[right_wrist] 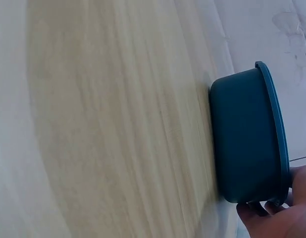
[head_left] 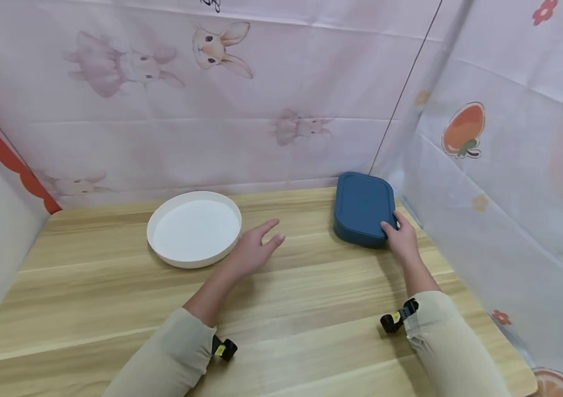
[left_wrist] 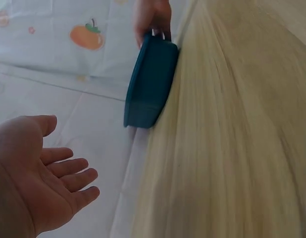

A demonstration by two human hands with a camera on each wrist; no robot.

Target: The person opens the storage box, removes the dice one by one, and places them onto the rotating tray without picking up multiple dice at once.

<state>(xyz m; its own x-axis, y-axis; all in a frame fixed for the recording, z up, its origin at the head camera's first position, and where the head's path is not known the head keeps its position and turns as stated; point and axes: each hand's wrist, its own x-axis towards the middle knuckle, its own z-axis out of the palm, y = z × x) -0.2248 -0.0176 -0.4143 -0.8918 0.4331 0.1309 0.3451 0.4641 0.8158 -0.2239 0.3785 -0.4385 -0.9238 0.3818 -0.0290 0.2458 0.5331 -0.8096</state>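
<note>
A dark blue lunch box point(head_left: 364, 203) with a flat lid and rounded corners sits on the wooden table at the back right. My right hand point(head_left: 402, 236) grips its near right corner, thumb on the lid's edge. Seen from the right wrist, the box's side wall point(right_wrist: 247, 134) faces the camera and the fingers lie at its lower end. My left hand point(head_left: 253, 248) hovers over the table beside a round white plate point(head_left: 198, 230) with a raised rim. Its fingers are spread and relaxed, and nothing is in the palm, as the left wrist view confirms.
The wooden table point(head_left: 281, 309) meets a printed cloth wall point(head_left: 261, 149) behind and another cloth wall point(head_left: 504, 198) on the right, close to the lunch box. A wrist camera point(head_left: 224, 348) is strapped to the left arm, another camera point(head_left: 392, 322) to the right.
</note>
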